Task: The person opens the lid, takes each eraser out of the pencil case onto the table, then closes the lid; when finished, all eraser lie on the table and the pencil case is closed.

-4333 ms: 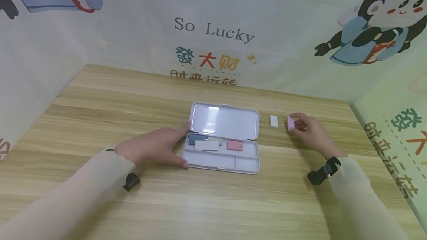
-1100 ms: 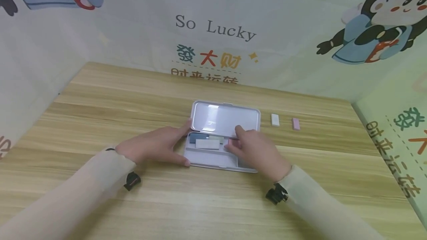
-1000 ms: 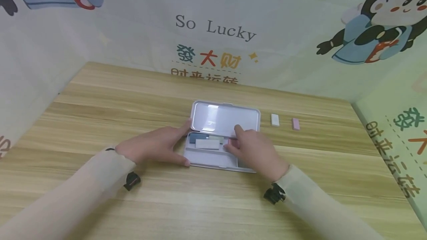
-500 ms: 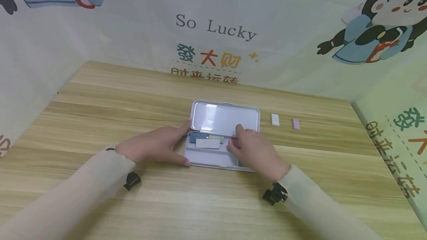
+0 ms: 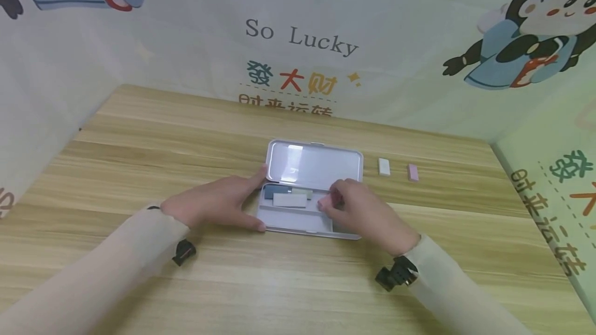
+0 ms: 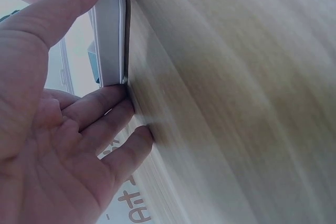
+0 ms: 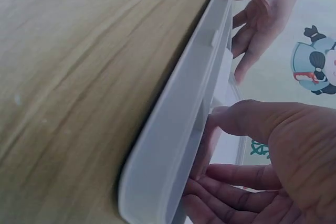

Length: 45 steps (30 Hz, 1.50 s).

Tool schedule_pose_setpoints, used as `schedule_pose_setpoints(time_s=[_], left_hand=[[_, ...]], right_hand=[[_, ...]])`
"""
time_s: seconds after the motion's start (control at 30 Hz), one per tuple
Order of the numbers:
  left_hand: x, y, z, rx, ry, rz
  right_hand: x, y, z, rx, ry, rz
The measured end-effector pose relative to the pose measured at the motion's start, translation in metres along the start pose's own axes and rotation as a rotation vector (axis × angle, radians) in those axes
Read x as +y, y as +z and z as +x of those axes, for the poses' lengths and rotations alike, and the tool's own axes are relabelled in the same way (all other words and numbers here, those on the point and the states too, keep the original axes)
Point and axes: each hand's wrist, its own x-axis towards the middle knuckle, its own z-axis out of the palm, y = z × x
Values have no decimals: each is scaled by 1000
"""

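An open white pencil case [image 5: 294, 220] lies on the table with its lid [image 5: 321, 164] folded back. My left hand [image 5: 216, 201] rests against its left end, thumb at the front corner and fingers beside the lid and hinge. Over the right part of the back compartment, my right hand [image 5: 365, 213] pinches a reddish-pink eraser [image 7: 209, 142] between thumb and fingers; the fingers mostly hide it in the head view. A white block [image 5: 289, 200], a dark blue block [image 5: 276, 192] and a pale green block [image 5: 303, 193] lie in that compartment's left part.
Right of the lid, a white eraser [image 5: 384, 166] and a pink eraser [image 5: 413, 172] lie apart on the wooden table [image 5: 288, 283]. A printed cloth [image 5: 186, 50] stands behind the table and along its sides.
Earlier my right hand set the pink eraser down beside the white one, then moved left to the case. Now it has risen slightly with the reddish-pink eraser. My left hand stays put.
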Motion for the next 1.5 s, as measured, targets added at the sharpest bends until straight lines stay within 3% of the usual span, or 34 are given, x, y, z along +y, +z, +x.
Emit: schedule_pose_setpoints(time_s=[0.4,0.93,1.2,1.5], left_hand=[[-2,1,-1,8,2,16],[-2,-1,-3,17,-6,41],[-2,-1,-3,20,3,51],[-1,1,-1,6,-4,23]], right_hand=[[2,0,-5,84,-113,-44],[17,-2,-9,142,-219,-22],[49,-19,-15,157,-245,18],[101,-48,-31,237,-248,-15]])
